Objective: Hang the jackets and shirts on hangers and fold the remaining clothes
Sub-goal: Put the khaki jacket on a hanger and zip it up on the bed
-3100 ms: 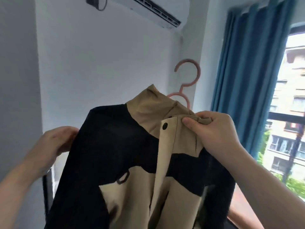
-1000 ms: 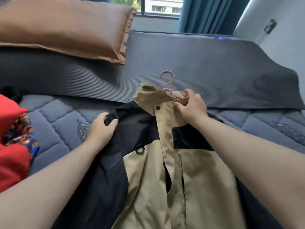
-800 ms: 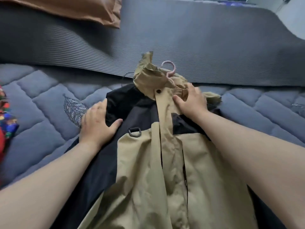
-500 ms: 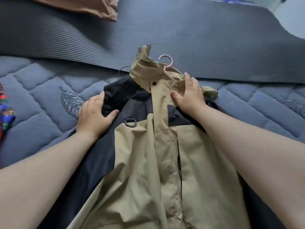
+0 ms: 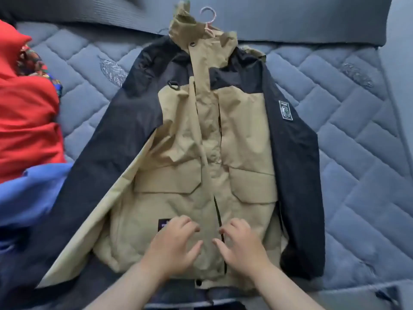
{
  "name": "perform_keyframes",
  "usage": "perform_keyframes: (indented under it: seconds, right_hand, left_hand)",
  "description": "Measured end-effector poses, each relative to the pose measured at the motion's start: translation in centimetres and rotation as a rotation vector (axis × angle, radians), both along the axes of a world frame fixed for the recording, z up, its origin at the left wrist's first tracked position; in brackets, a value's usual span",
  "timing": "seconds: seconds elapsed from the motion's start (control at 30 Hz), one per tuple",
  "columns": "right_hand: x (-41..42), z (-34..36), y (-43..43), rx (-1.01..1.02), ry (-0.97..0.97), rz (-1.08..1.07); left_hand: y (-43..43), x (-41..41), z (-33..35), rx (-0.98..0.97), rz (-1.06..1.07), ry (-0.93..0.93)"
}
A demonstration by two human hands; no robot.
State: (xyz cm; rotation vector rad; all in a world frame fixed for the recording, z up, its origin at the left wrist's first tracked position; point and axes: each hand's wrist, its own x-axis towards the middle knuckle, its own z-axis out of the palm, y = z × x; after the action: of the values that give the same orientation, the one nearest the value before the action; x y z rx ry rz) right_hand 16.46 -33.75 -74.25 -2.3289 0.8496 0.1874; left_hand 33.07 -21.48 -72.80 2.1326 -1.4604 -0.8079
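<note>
A tan and black jacket [image 5: 243,130] lies flat, front up, on the bed, collar pointing away from me. The hook of a pink hanger [image 5: 209,16] sticks out of the collar; the hanger's body is hidden inside the jacket. My left hand [image 5: 176,245] rests palm down on the lower front, left of the zip line, fingers loosely spread. Just right of the zip, my right hand [image 5: 242,245] lies the same way. Neither hand grips the cloth.
The bed has a blue-grey quilted cover [image 5: 348,130]. A dark grey ribbed mat [image 5: 290,16] runs along its far side. A red garment [image 5: 24,121] over a colourful patterned cloth [image 5: 35,66] sits at the left, with a blue garment [image 5: 29,198] below it.
The jacket went from held up in the air to lying flat on the bed. Both hands left the collar and shoulder and moved down to the lower front.
</note>
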Motion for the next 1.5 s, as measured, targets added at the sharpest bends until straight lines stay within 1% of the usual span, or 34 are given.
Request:
perform_keyframes:
  seconds: [0.07,0.13,0.2,0.27,0.33,0.43,0.53,0.6,0.7,0.73,0.77,0.8,0.83,0.87,0.9,0.93,1.0,1.03,1.1,1.2,1.27,1.3,1.33,1.37,1.43,1.47,1.5]
  right_hand:
    - [-2.5,0.1,1.6,0.057,0.106,0.082]
    - [-4.5,-0.1,2.6,0.041,0.201,0.142]
    - [-5.8,-0.6,3.1,-0.026,0.243,0.142]
    - [-6.4,-1.4,3.4,-0.099,0.250,0.151]
    - [-6.4,-2.3,3.3,-0.126,0.270,0.186]
    - [-7.0,-3.2,3.3,-0.157,0.259,0.268]
    - [-8.3,-3.8,3.8,-0.227,0.150,0.348]
    - [-8.5,-4.2,4.2,-0.264,0.089,0.324]
    - [-7.9,-4.5,4.4,-0.239,-0.007,0.280]
    - [-7.7,-4.5,4.3,-0.211,-0.031,0.290]
    - [-7.7,-4.5,4.1,-0.190,-0.044,0.310]
    - [-7.9,-4.5,3.8,-0.170,-0.049,0.318]
    - [-8.1,-4.4,3.4,-0.139,-0.051,0.293]
    - [-8.2,-4.3,3.0,-0.083,-0.048,0.221]
    - [-8.1,-4.0,2.7,-0.009,-0.041,0.093]
    - [-7.9,-3.4,2.4,0.083,-0.042,-0.078]
    - [-6.6,-1.8,1.9,0.292,-0.089,-0.413]
    - [-5.8,-1.0,1.6,0.378,-0.115,-0.519]
    - [-4.1,0.6,0.6,0.527,-0.139,-0.611]
    - [-2.2,2.8,-1.0,0.787,-0.181,-0.667]
    - [-1.2,3.3,-2.2,0.881,-0.247,-0.805]
    - [-0.7,3.6,-2.8,0.897,-0.282,-0.884]
    - [-0.1,4.1,-3.4,0.872,-0.304,-0.920]
    - [0.5,4.6,-3.8,0.800,-0.307,-0.899]
    - [1.5,5.8,-4.4,0.663,-0.329,-0.819]
    - [2.1,6.5,-4.8,0.620,-0.355,-0.776]
    - [2.6,7.0,-5.2,0.571,-0.373,-0.737]
  left_hand:
    - [2.6,-2.8,-0.4,0.148,-0.199,0.012]
    - [4.1,-4.4,-0.7,0.240,-0.291,-0.053]
    - [4.5,-5.8,-1.2,0.287,-0.295,-0.113]
    - [4.1,-7.0,-2.0,0.291,-0.296,-0.184]
    - [3.3,-7.6,-3.0,0.292,-0.318,-0.238]
    - [2.9,-7.7,-4.0,0.301,-0.318,-0.266]
    - [3.5,-7.5,-4.8,0.209,-0.289,-0.266]
    - [3.7,-7.8,-4.9,0.114,-0.302,-0.270]
    - [2.8,-7.8,-4.9,0.017,-0.393,-0.289]
    - [2.2,-7.4,-4.8,-0.009,-0.394,-0.285]
    - [1.6,-6.9,-4.5,-0.022,-0.347,-0.264]
    - [1.0,-6.3,-4.1,-0.025,-0.253,-0.227]
    - [0.7,-5.4,-3.5,-0.019,-0.124,-0.190]
    - [0.7,-4.4,-3.0,-0.029,0.009,-0.173]
    - [1.0,-3.4,-2.4,-0.035,0.129,-0.147]
    - [1.4,-2.3,-1.8,-0.036,0.224,-0.103]
    - [2.4,-0.7,-0.5,-0.037,0.293,-0.011]
    - [2.8,-0.5,0.1,-0.058,0.288,0.001]
    - [2.6,-0.8,1.1,-0.083,0.325,0.025]
    - [0.9,-1.2,1.8,-0.107,0.567,0.124]
    - [-0.2,-0.7,2.7,-0.200,0.668,0.176]
    - [-0.7,-0.2,3.5,-0.256,0.675,0.183]
    - [-1.1,0.1,4.5,-0.306,0.653,0.190]
    - [-1.6,0.4,5.6,-0.343,0.603,0.199]
    - [-2.2,0.8,7.7,-0.373,0.437,0.227]
    - [-2.4,1.1,8.7,-0.351,0.336,0.251]
    - [-2.6,1.6,9.5,-0.286,0.242,0.277]
